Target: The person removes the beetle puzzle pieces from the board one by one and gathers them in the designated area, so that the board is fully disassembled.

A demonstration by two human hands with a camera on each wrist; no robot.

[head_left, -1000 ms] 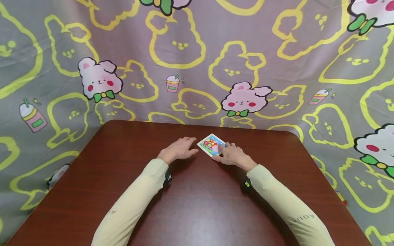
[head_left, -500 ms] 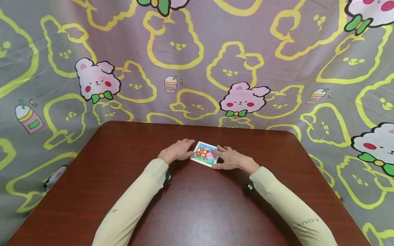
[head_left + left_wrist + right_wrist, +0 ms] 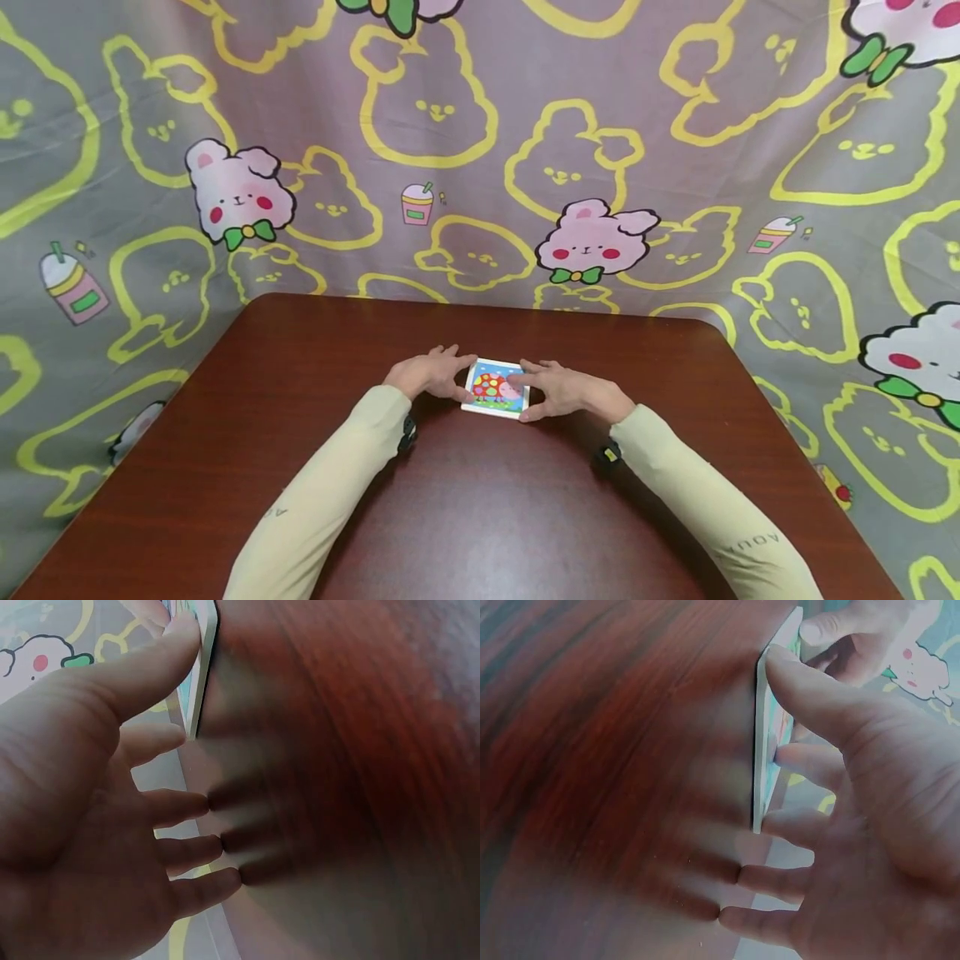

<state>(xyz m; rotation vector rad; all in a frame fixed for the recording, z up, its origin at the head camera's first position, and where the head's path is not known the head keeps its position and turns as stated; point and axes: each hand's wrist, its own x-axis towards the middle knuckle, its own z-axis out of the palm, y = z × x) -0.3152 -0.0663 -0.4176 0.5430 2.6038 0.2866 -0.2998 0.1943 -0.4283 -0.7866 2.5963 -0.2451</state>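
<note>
On the table lies a thin square picture board (image 3: 492,392), white-edged, with a red spotted ladybird on a blue and green ground. My left hand (image 3: 431,372) touches its left side. In the left wrist view the thumb rests on the board's edge (image 3: 200,682), the index fingertip is at a corner, and the other fingers stand straight on the table. From the right, my right hand (image 3: 564,390) touches the board with thumb on the near corner and fingertips along its face and far corner. The right wrist view shows its two outer fingers on the wood, beside the board (image 3: 760,765).
The brown wooden table (image 3: 480,500) has rounded far corners. A grey curtain (image 3: 465,100) with yellow rabbit outlines hangs behind and on both sides of it. Pale sleeves (image 3: 318,500) cover both forearms, and a dark band (image 3: 608,454) sits at each wrist.
The board has turned from a diamond position to nearly square-on and moved left and nearer. My left fingers now touch it; they were apart from it one second ago. My right hand moved with it.
</note>
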